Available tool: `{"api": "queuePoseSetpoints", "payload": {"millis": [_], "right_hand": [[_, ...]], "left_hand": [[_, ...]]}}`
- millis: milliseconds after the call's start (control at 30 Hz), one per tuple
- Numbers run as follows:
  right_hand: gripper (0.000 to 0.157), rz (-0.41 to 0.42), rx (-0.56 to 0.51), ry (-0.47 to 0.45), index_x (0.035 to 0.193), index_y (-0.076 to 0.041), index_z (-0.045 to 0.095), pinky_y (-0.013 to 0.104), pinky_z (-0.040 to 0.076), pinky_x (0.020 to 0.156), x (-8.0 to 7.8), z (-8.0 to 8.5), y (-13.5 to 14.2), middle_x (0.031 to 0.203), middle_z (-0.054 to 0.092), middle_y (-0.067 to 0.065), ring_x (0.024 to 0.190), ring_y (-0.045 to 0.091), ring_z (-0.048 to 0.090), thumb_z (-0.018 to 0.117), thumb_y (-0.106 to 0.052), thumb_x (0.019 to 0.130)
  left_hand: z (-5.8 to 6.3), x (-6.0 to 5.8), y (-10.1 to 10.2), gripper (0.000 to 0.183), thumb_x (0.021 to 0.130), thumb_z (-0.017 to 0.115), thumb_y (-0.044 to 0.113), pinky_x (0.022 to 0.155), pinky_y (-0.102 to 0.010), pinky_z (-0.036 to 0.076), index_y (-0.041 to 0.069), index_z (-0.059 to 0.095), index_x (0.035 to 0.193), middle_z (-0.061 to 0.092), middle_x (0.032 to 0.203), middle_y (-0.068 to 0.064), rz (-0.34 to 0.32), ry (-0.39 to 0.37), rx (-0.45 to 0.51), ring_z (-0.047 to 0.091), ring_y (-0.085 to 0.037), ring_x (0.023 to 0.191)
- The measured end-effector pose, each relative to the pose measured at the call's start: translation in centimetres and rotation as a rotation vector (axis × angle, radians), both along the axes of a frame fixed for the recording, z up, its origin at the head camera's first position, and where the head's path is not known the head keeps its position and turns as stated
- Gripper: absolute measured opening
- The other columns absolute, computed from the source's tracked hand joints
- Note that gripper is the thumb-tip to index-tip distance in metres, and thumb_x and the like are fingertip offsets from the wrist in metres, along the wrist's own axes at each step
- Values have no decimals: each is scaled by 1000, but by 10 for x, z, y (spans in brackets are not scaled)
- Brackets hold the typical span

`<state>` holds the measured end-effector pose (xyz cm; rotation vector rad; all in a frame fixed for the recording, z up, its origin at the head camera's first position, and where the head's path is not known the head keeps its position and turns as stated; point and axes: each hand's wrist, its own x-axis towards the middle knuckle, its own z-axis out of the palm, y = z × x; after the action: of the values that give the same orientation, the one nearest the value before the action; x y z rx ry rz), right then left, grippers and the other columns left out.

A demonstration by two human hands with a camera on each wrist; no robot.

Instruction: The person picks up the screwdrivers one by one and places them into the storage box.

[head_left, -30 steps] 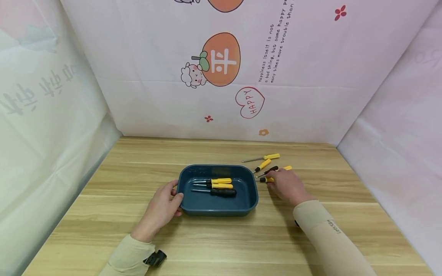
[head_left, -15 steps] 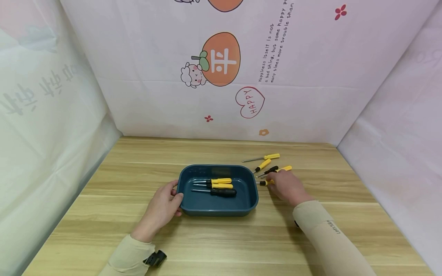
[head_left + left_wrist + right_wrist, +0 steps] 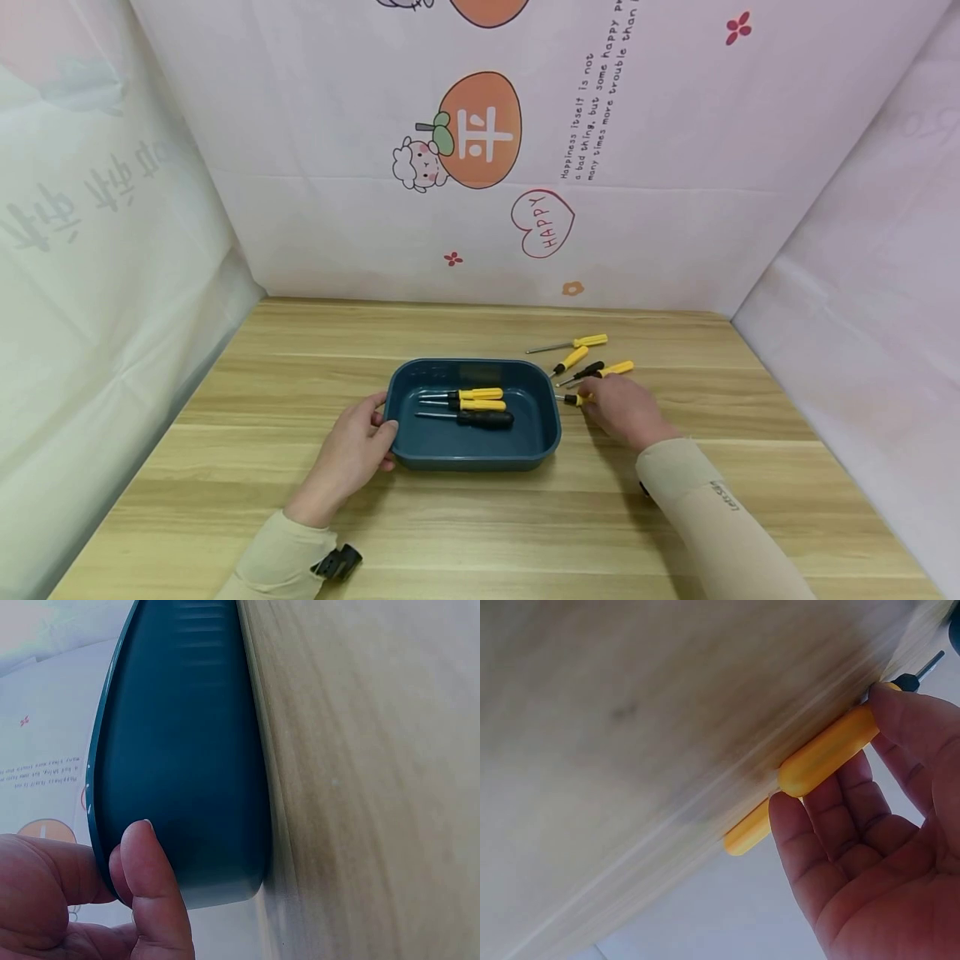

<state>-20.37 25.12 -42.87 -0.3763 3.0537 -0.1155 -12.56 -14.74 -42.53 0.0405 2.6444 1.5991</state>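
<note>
A dark blue plastic box (image 3: pixel 476 461) stands on the table, with two yellow-handled screwdrivers (image 3: pixel 482 405) and a black-handled screwdriver (image 3: pixel 486 419) lying in it. My left hand (image 3: pixel 352 446) holds the box at its left end, the thumb at the rim; in the left wrist view fingers (image 3: pixel 154 885) rest against the outer wall (image 3: pixel 180 750). To the right of the box, my right hand (image 3: pixel 622 408) pinches a yellow-handled screwdriver (image 3: pixel 829 754) by its handle, thumb on one side and fingers on the other. Its black collar and shaft point toward the box.
Just beyond my right hand lie another yellow-handled screwdriver (image 3: pixel 618 367) and a black-handled one (image 3: pixel 588 371). Farther back are a short yellow screwdriver (image 3: pixel 572 360) and a long-shafted yellow one (image 3: pixel 590 340). A printed cloth (image 3: pixel 337 242) closes off the table's back edge.
The screwdriver at my right hand has shifted slightly under the fingers, its collar now a little lower. My left hand and the box have stayed in place.
</note>
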Motion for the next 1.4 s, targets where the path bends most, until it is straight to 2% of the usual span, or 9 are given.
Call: {"api": "queuePoseSetpoints", "payload": {"millis": [767,967,1167,1400], "right_hand": [[25,0,-60,10,123,-7,72,54,60,89,5,2,-1,113,75,14,102,32,71,70,-15,99],[24,4,-71,25,121,-7,71,52,60,85,5,4,0,108,75,13,96,30,71,70,-17,99],[22,-9,-81,14,118,-8,71,47,58,77,5,8,0,101,73,10,85,23,65,69,-19,99],[23,-4,-104,57,120,-3,70,46,59,78,7,14,1,105,74,13,85,24,65,66,-17,101]], "left_hand": [[-1,-1,0,53,104,56,10,55,-29,62,-4,44,153,57,107,-16,-2,2,-15,64,-16,61],[-2,-1,-1,53,104,56,10,55,-30,62,-5,43,153,57,107,-16,-4,0,-7,64,-16,62],[-2,-1,-1,53,104,56,10,54,-29,62,-5,43,153,57,107,-16,-4,1,-5,64,-16,62],[-3,-2,-1,53,104,56,10,55,-28,62,-4,43,153,57,107,-16,0,-6,-1,65,-17,63]]}}
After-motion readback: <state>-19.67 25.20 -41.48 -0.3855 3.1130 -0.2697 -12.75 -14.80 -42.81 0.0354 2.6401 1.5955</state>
